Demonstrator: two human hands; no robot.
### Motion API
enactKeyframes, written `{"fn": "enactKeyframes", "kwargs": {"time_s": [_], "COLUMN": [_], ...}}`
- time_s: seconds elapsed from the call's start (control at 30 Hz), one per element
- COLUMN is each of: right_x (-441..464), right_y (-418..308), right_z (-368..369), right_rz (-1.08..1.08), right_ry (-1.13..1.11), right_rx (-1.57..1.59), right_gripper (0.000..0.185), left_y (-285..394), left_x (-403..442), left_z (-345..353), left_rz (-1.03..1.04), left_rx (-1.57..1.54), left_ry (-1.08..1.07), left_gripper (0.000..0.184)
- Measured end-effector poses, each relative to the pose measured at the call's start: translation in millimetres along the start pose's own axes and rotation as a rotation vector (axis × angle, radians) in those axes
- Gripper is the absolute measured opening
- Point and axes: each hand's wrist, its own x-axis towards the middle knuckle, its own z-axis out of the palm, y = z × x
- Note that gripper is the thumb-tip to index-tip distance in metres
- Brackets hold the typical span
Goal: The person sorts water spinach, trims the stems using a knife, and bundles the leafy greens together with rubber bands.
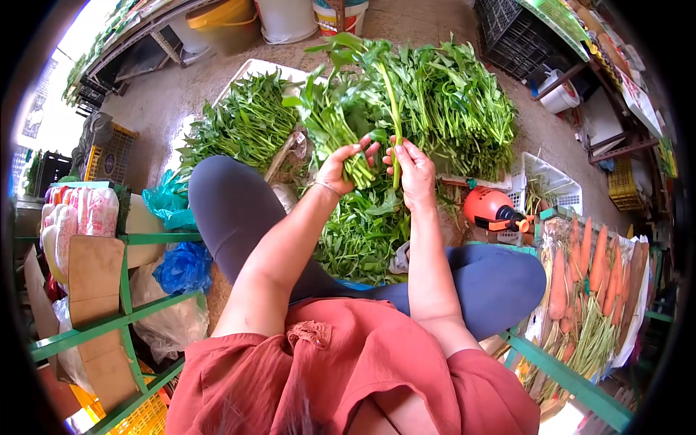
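- Right at the centre now: the left grip [344, 165] is closed round the stems of a leafy bunch [330, 119], the right grip [415, 172] pinching a single thick stalk [394, 101] just beside it.
- Partway through, I'd judge: a handful is gathered in the left grip, no tie visible on it, and that one stalk has its own hold in the right.
- And the greens look good! Broad, bright leaves fan out beyond both grips; the single stalk is paler, yellow-green, standing nearly straight. Whether it touches the bunch, I cannot tell.
- Just below the grips, loose greens [362, 235] lie jumbled, seemingly unsorted.
- Beyond, the left heap [243, 119] and bigger right heap [464, 101] flank the grips, stems mostly drawn together; plenty there, though whether finished or waiting isn't clear.
- Out to the right grip's right, an orange sprayer [493, 210], then carrots [598, 250].
- Farthest ahead of the left grip, a yellow bucket [221, 23].
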Motion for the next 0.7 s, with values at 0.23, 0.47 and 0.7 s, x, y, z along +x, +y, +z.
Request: {"fn": "enactKeyframes", "kwargs": {"time_s": [0.23,0.47,0.7], "right_x": [-6,-11,41], "right_y": [18,69,66], "right_z": [5,-4,-27], "right_rz": [0.098,0.361,0.337], "right_ry": [-0.062,-0.263,0.166], "right_rx": [-0.169,-0.611,-0.599], "right_gripper": [0.026,0.028,0.017], "left_y": [9,10,16], "left_x": [-3,-3,0], "left_z": [-21,-41,-63], "left_rz": [0.072,0.074,0.063], "left_rx": [0.087,0.072,0.036], "left_ry": [0.034,0.002,0.352], "left_gripper": [0.047,0.045,0.013]}}
